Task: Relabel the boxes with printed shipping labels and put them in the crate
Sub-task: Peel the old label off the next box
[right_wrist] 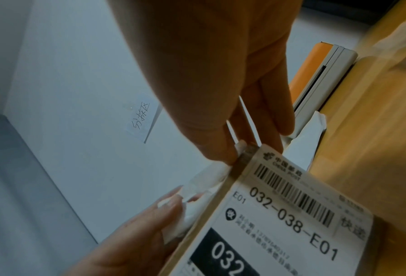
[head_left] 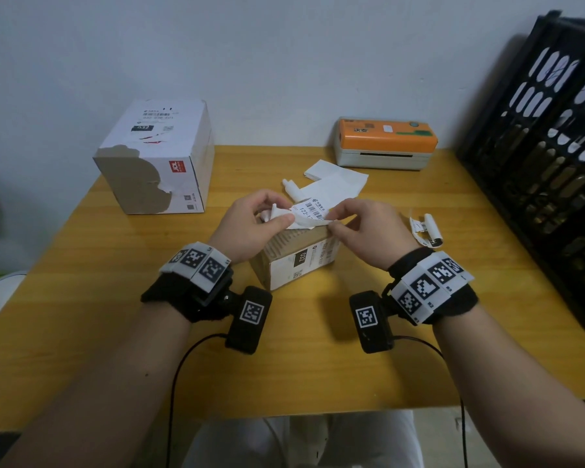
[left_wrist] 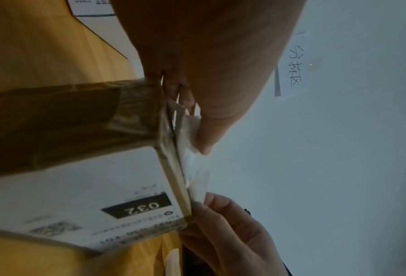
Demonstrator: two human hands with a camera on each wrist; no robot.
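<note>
A small brown cardboard box [head_left: 286, 251] stands in the middle of the table, an old "032" label [head_left: 304, 261] on its near side. Over its top, both hands hold a white barcode label [head_left: 313, 211]. My left hand [head_left: 279, 212] pinches the label's curled left end. My right hand [head_left: 333, 220] pinches its right edge at the box's top corner. The left wrist view shows the left hand [left_wrist: 193, 125] gripping the white paper [left_wrist: 197, 168] against the box edge [left_wrist: 173, 168]. In the right wrist view the right hand [right_wrist: 244, 149] pinches paper beside the old label [right_wrist: 279, 214].
A larger white box [head_left: 156, 157] stands at the back left. An orange label printer [head_left: 385, 143] sits against the wall, with loose backing sheets [head_left: 335, 184] in front of it. A crumpled label [head_left: 426, 229] lies to the right. A black crate [head_left: 541, 157] stands at the right edge.
</note>
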